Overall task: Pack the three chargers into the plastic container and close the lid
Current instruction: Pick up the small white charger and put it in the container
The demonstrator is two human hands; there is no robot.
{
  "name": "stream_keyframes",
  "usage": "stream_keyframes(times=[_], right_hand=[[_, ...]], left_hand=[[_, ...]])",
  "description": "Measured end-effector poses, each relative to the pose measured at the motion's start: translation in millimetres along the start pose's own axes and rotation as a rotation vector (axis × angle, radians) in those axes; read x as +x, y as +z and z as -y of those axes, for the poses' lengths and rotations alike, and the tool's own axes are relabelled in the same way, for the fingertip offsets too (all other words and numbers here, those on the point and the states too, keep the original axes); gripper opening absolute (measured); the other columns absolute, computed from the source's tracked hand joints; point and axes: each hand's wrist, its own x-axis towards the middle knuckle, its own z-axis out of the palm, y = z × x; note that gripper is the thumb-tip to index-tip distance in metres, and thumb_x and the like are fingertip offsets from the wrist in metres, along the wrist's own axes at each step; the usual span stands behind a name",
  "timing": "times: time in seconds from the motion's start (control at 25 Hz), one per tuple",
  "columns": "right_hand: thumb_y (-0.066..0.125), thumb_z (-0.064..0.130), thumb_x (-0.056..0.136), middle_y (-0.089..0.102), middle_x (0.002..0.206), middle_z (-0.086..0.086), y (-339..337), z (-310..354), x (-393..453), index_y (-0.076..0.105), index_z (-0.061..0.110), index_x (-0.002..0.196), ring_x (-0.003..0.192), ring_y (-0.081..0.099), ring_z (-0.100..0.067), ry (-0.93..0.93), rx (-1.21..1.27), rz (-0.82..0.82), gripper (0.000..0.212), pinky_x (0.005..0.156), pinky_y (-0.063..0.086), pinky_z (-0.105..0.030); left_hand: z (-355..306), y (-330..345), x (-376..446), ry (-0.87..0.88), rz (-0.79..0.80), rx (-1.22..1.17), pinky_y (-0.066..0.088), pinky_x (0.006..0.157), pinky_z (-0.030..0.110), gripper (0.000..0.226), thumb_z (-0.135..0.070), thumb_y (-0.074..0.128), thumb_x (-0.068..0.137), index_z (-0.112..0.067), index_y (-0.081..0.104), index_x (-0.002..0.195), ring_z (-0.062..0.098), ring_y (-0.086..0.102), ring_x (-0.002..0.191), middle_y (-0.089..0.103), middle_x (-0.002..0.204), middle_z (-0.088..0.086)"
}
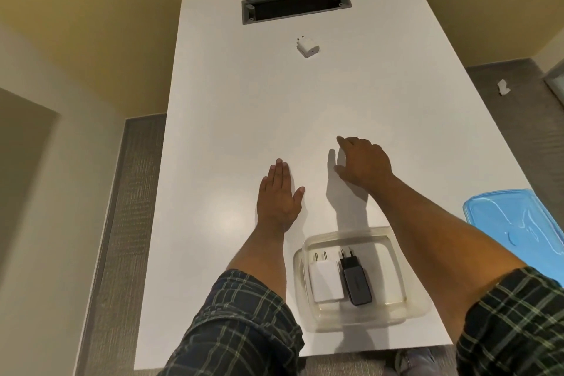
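head view, white table [229,101], yellow walls [106,24]

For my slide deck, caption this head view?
Two chargers in the open container; third charger far off, both hands empty, blue lid aside.

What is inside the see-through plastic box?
Two chargers lie side by side in the plastic container: a white charger and a black charger, prongs pointing away. Nothing hides them; the blue lid is off. A third charger sits far up the table.
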Motion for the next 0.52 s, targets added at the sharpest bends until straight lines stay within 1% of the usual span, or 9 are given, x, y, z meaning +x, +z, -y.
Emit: stream_keyframes(times=[0.08, 0.16, 0.2, 0.28, 0.36, 0.52], right_hand=[[0.062, 0.043, 0.090, 0.050, 0.147, -0.003, -0.1, 0.5, 14.7, 0.034, 0.019, 0.153, 0.131, 0.050, -0.029, -0.002, -0.012, 0.004, 0.072, 0.098, 0.043, -0.041], [0.062, 0.043, 0.091, 0.043, 0.154, -0.004, -1.5, 0.9, 31.2, 0.030, 0.019, 0.155, 0.138, 0.043, -0.029, 0.004, -0.011, 0.027, 0.075, 0.102, 0.041, -0.041], [0.062, 0.039, 0.091, 0.039, 0.157, -0.004, -2.7, 1.1, 39.3, 0.029, 0.019, 0.156, 0.141, 0.040, -0.028, 0.005, -0.006, 0.033, 0.075, 0.104, 0.040, -0.042], [0.061, 0.026, 0.092, 0.034, 0.161, -0.006, -6.7, 1.8, 56.9, 0.028, 0.019, 0.157, 0.145, 0.035, -0.028, 0.012, 0.014, 0.031, 0.073, 0.106, 0.040, -0.043], [0.057, 0.018, 0.093, 0.031, 0.162, -0.006, -12.5, 1.4, 74.5, 0.028, 0.018, 0.157, 0.146, 0.033, -0.028, 0.011, 0.021, 0.022, 0.071, 0.107, 0.040, -0.044], [0.054, 0.019, 0.098, 0.033, 0.160, -0.007, -21.3, -2.5, 111.2, 0.028, 0.017, 0.157, 0.144, 0.034, -0.030, 0.007, 0.037, 0.015, 0.064, 0.104, 0.042, -0.046]], left_hand=[[0.1, 2.9, 7.6, -0.001, -0.038, 0.017, 0.006, 0.130, 0.038, 0.073, -0.051, 0.025, 0.107, -0.013, -0.002, 0.163, 0.019, -0.002, 0.160, -0.006, 0.172, 0.003], [0.8, 6.2, 19.7, 0.003, -0.079, 0.041, 0.008, 0.130, 0.039, 0.070, -0.048, 0.024, 0.107, -0.013, 0.002, 0.164, 0.019, 0.000, 0.160, -0.002, 0.172, 0.003], [1.2, 7.7, 27.3, 0.006, -0.098, 0.046, 0.010, 0.129, 0.040, 0.067, -0.043, 0.024, 0.108, -0.013, 0.004, 0.164, 0.020, 0.002, 0.160, 0.000, 0.172, 0.003], [1.1, 8.9, 46.3, 0.006, -0.126, 0.036, 0.013, 0.129, 0.042, 0.061, -0.034, 0.024, 0.108, -0.013, 0.010, 0.163, 0.020, 0.005, 0.160, 0.005, 0.172, 0.003], [-2.4, 8.7, 65.2, -0.008, -0.155, 0.033, 0.014, 0.129, 0.041, 0.060, -0.031, 0.024, 0.107, -0.012, 0.014, 0.163, 0.019, 0.010, 0.159, 0.011, 0.171, 0.004], [-9.0, 7.9, 100.4, -0.050, -0.227, 0.025, 0.021, 0.127, 0.040, 0.059, -0.030, 0.024, 0.105, -0.010, 0.024, 0.161, 0.020, 0.021, 0.157, 0.023, 0.169, 0.005]])
